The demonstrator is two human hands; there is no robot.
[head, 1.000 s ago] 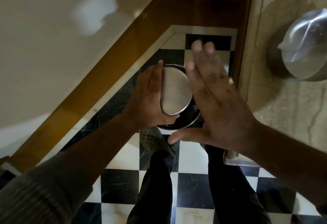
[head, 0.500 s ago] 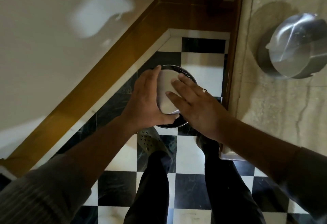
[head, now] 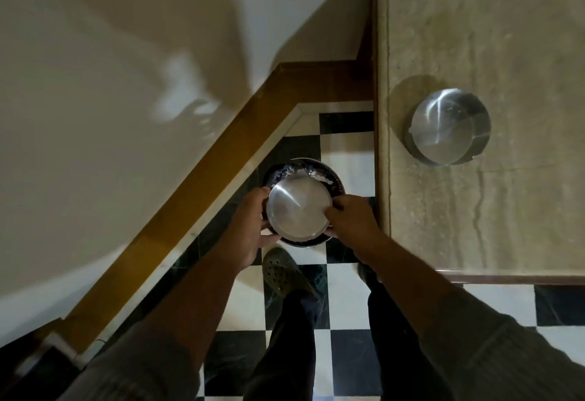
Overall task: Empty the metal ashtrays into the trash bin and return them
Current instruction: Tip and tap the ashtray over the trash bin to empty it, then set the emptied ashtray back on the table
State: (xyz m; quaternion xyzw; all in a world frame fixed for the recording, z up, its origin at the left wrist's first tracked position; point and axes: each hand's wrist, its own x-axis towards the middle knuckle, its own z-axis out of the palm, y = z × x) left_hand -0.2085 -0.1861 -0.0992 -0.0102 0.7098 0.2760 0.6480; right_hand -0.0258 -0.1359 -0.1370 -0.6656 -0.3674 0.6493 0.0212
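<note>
While both hands close on it from opposite sides, the round shiny metal ashtray [head: 299, 207] is held upside down, its flat base turned up toward the camera; the left hand [head: 250, 229] grips the left edge with fingers curled over the rim and the thumb under the near side, and the right hand [head: 351, 221] pinches the right edge with its fingertips [head: 332, 209] touching the metal. Directly below the grip stands the small round dark trash bin [head: 336, 179], its rim showing as a ring around the far and near sides of the ashtray; pale crumpled rubbish [head: 296, 170] is visible inside the bin, just beyond the far edge of the ashtray; whether the ashtray touches the bin rim, I cannot tell. To the right of the grip and further away, a second round metal ashtray [head: 449, 126] rests on the beige stone tabletop [head: 506, 210], well apart from both hands; it seems also to lie base up, but this is not sure. Under the grip lies the black and white chequered tile floor [head: 346, 160]; nearer to the person than the grip, an olive perforated clog [head: 285, 274] and dark trouser legs [head: 291, 337] are seen between the two forearms. To the left of the grip runs a brown wooden skirting board [head: 196, 191] along a cream wall [head: 95, 115].
</note>
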